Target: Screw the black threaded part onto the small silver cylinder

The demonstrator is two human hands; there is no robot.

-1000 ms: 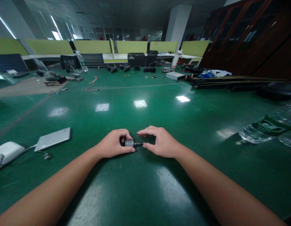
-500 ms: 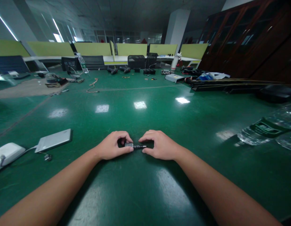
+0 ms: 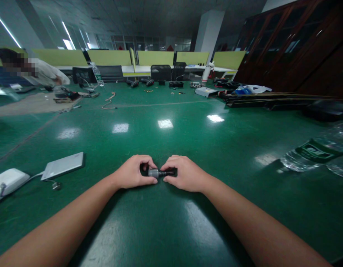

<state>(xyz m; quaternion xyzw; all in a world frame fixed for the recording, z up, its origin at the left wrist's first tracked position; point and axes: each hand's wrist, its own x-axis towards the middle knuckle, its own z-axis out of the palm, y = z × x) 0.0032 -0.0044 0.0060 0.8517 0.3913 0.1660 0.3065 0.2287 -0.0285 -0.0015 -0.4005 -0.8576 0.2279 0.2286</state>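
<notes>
Curling the left hand (image 3: 132,172) around a grey metal cylinder (image 3: 153,173) and the right hand (image 3: 185,174) around its dark shaft (image 3: 166,173), low at the green tabletop (image 3: 149,139); unable to tell firm grip from loose. Seemingly mid-handling, with both ends already enclosed and no finished result visible.

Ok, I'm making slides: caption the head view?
Left hand curls around a silvery cylinder, right hand around its dark shaft, over a green table.
</notes>
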